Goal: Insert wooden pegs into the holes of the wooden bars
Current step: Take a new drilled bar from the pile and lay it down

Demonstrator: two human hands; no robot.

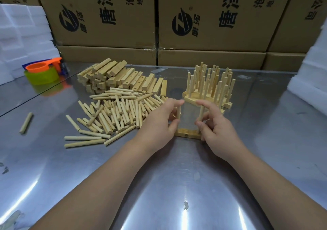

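A short wooden bar (187,134) lies on the metal table in front of me with two pegs standing upright in it. My left hand (160,121) pinches the left peg (179,113) between thumb and fingers. My right hand (215,123) pinches the right peg (200,116) the same way. A heap of loose pegs (115,113) lies to the left. Behind it is a pile of drilled bars (120,78). Behind my hands stands a cluster of finished bars with upright pegs (210,84).
One stray peg (26,123) lies far left on the steel table (159,185). A green and orange plastic cup stack (42,74) stands at the back left by white foam blocks (23,35). Cardboard boxes (203,22) wall off the back; more foam (311,74) sits on the right.
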